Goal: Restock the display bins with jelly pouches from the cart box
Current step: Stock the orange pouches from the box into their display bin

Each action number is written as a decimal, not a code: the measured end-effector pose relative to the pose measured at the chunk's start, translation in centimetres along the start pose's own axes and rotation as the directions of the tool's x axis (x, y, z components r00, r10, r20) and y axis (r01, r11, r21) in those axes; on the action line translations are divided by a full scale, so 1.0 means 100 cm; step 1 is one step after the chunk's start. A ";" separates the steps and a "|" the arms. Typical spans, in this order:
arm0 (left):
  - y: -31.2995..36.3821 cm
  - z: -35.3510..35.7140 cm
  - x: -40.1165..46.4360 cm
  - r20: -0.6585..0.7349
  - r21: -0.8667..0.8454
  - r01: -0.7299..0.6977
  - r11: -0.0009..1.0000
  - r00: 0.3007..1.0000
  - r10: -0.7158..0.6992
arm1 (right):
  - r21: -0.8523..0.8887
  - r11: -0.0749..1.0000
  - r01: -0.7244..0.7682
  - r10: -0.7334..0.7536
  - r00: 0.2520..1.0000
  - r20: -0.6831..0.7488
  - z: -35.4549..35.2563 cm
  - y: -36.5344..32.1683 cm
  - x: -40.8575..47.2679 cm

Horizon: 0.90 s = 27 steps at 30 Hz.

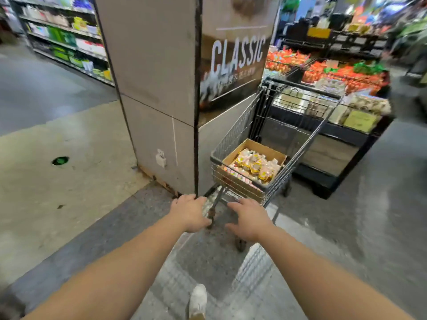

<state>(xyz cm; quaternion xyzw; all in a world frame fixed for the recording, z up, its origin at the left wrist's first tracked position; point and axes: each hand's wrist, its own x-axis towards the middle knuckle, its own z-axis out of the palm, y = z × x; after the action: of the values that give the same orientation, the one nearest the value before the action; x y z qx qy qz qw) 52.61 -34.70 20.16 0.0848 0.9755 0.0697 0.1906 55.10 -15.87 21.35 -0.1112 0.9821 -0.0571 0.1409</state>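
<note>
The box (251, 167) of jelly pouches (256, 165) sits in the cart (272, 144), at about one o'clock from both hands; the right hand (250, 219) is nearer, fingers loose and spread, grasping nothing; the left hand (190, 210) curls forward at the cart's near end, though a grip cannot be told; the cart's long axis runs toward one o'clock, pointing at the display bins (342, 75) beyond.

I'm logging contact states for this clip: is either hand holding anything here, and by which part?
Left hand seems curled over the cart's near end, though no handle is visible. Right hand is open, holding nothing.
</note>
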 end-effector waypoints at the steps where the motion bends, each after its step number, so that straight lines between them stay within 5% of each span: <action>1: 0.008 -0.006 0.030 -0.001 0.006 -0.028 1.000 1.000 0.028 | 0.001 0.999 -0.038 0.038 0.999 -0.004 -0.006 0.018 0.017; 14: 0.094 -0.092 0.318 0.053 0.095 -0.224 0.970 0.974 0.219 | 0.168 0.892 -0.421 0.413 0.907 0.080 -0.068 0.199 0.190; 27: 0.112 -0.054 0.503 0.215 -0.171 0.169 0.971 0.968 -0.131 | 0.324 0.862 -0.389 0.265 0.892 0.366 -0.046 0.345 0.396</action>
<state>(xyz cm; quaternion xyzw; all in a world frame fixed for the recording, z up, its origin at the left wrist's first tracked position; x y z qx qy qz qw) 6.17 -14.64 8.86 -0.0013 0.9437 0.1380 0.3006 9.71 8.63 10.28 0.0816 0.9209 -0.2076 0.3197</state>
